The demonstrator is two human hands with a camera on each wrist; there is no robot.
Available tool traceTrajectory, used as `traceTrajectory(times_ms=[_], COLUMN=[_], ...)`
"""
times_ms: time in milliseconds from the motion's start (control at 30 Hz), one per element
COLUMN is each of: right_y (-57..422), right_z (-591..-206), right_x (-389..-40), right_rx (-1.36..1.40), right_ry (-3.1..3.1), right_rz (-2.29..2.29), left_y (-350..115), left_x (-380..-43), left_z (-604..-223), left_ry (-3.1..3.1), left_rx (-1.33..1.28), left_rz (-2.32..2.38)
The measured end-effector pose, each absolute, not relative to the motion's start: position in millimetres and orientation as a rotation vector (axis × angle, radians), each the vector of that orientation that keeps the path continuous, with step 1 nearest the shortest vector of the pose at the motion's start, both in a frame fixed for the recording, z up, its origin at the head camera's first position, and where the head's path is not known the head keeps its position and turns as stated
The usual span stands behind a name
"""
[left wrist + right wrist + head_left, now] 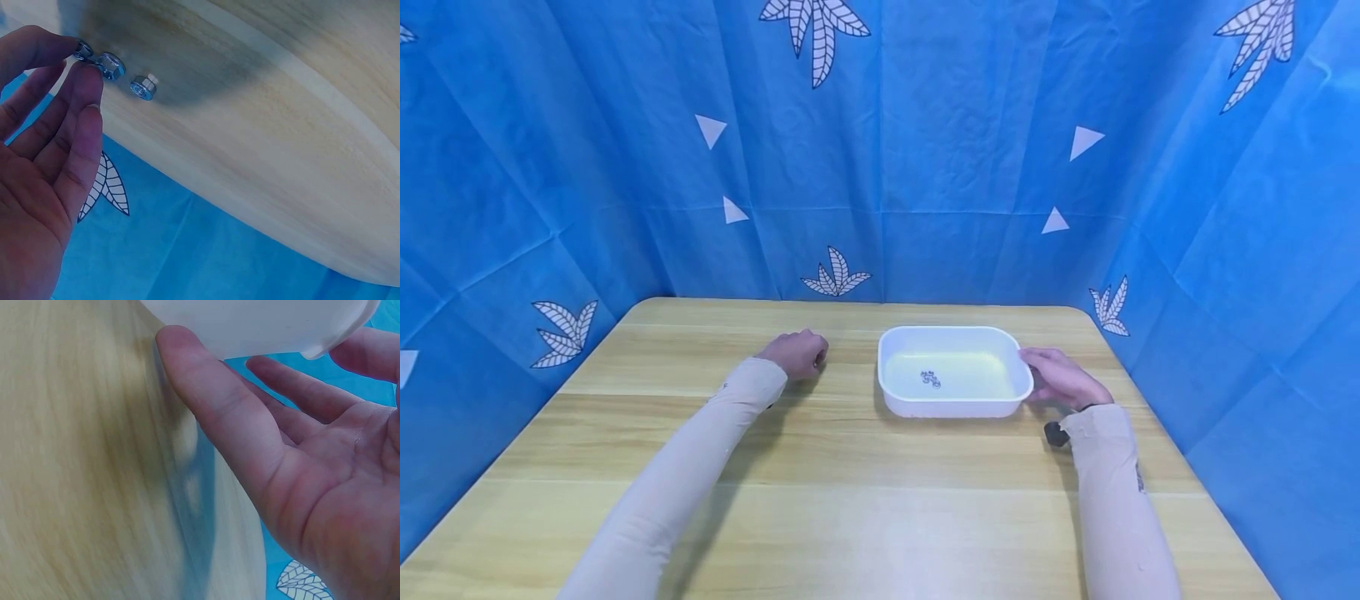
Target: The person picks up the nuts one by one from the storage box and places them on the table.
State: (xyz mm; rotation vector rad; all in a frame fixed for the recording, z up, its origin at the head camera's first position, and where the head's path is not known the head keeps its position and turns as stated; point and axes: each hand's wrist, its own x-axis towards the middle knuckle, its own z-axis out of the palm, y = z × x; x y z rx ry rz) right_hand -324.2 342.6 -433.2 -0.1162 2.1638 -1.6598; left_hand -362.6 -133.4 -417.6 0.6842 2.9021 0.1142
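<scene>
In the left wrist view, the thumb and fingertips of my left hand (56, 119) pinch a small shiny metal nut (82, 50). A second nut (111, 66) lies right beside the fingertips, and a third nut (144, 87) sits a little farther along the wooden table. From the head view these are hidden behind the left hand (797, 353). A white plastic tub (955, 407) stands to the right, with several small metal pieces (930, 379) on its floor. My right hand (1063, 377) holds the tub's right end, thumb against the outer wall (250, 331) and index finger at the rim.
The light wooden table (865, 492) carries the tub near its back edge. Blue cloth (955, 167) with white leaf and triangle prints hangs behind and at both sides. A dark band (1056, 433) shows at the right wrist.
</scene>
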Motion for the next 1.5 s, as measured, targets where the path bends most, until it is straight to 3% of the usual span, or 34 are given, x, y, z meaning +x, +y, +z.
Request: traceTrajectory(times_ms=[1000,1500], right_y=[341,343], right_z=[-432,-434], right_x=[-325,-325], right_rx=[-0.096,-0.095], right_ry=[2.196,2.189], right_rz=[-1.644,-1.649], left_y=[-145,-113], left_x=[-370,-363], left_z=[-394,-371], left_ry=[3.015,3.085], left_rx=[0.643,0.737], left_rz=[0.190,0.366])
